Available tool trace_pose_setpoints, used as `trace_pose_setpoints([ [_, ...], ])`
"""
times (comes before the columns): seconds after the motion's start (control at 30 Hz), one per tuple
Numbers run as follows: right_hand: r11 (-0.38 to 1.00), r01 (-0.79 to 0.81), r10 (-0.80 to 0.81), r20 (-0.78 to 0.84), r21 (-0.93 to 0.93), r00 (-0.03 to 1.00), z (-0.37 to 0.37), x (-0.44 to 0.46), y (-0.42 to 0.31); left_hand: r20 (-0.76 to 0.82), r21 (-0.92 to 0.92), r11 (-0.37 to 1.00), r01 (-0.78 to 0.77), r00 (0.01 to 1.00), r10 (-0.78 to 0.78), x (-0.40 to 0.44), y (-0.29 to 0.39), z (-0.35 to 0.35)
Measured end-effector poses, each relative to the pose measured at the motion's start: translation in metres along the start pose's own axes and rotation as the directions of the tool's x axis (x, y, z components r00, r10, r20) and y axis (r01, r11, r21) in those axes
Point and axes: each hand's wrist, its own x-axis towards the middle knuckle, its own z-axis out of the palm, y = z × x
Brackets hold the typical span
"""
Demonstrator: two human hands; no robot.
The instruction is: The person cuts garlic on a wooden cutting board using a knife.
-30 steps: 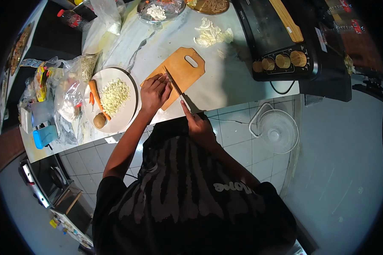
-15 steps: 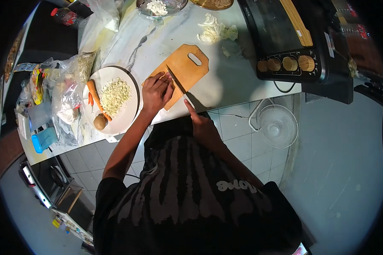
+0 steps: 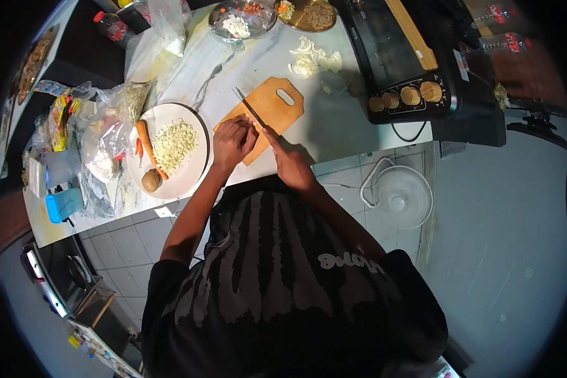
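A wooden cutting board (image 3: 281, 118) lies at the counter's front edge. On its left part my left hand (image 3: 234, 140) rests with bent fingers pressed together; whatever is under them is too small to make out. My right hand (image 3: 291, 165) is closed around the handle of a knife (image 3: 251, 108), index finger stretched along it. The blade crosses the board beside my left fingertips and points away from me. Left of the board, a white plate (image 3: 192, 174) bears chopped pale vegetable (image 3: 176, 143), a carrot (image 3: 146, 142), red chillies (image 3: 138, 149) and a round brown vegetable (image 3: 151, 181).
Cabbage leaves (image 3: 315, 60) lie behind the board. A black appliance (image 3: 416, 94) with wooden knobs stands at the right. Two trays of food (image 3: 242, 20) sit at the back. Plastic bags (image 3: 110, 142) and a blue-lidded container (image 3: 64, 205) are at the left; a fan (image 3: 398, 198) is below.
My right hand and the knife have moved forward and slightly left over the board. My left hand still rests on the board. The whole view has shifted a little.
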Motion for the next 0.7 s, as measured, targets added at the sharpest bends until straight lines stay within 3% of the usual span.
trace_pose_setpoints([
  [0.03, 1.0, 0.015, -0.015, -0.01, -0.006, 1.0, 0.0, 0.002, 0.002, -0.026, -0.016, 1.0, -0.001, 1.0, 0.001, 0.002, -0.001, -0.002],
  [0.1, 0.966, 0.25, -0.234, -0.187, 0.068, 0.954, 0.007, 0.008, 0.012, -0.013, -0.017, 0.999, 0.028, 1.0, -0.029, 0.005, 0.004, -0.007],
  [0.23, 0.954, 0.288, -0.275, -0.143, 0.083, 0.951, 0.013, 0.0, 0.035, 0.066, -0.054, 0.993, 0.109, 0.992, -0.105, 0.008, 0.013, -0.02],
  [0.43, 0.938, 0.298, -0.262, -0.201, 0.177, 0.944, 0.012, -0.01, 0.033, 0.125, -0.038, 0.984, 0.173, 0.978, -0.167, 0.013, 0.013, -0.021],
  [0.5, 0.973, 0.189, -0.181, -0.074, 0.134, 0.981, 0.01, -0.01, 0.04, 0.107, -0.022, 0.984, 0.175, 0.979, -0.172, 0.013, 0.014, -0.018],
  [0.63, 0.958, 0.231, -0.225, -0.057, 0.169, 0.973, 0.004, -0.008, 0.044, 0.102, 0.008, 0.973, 0.232, 0.967, -0.232, 0.015, 0.019, -0.015],
  [0.7, 0.973, 0.111, -0.12, 0.035, 0.204, 0.992, -0.008, -0.013, 0.036, 0.048, 0.031, 0.973, 0.228, 0.972, -0.23, 0.017, 0.023, -0.012],
])
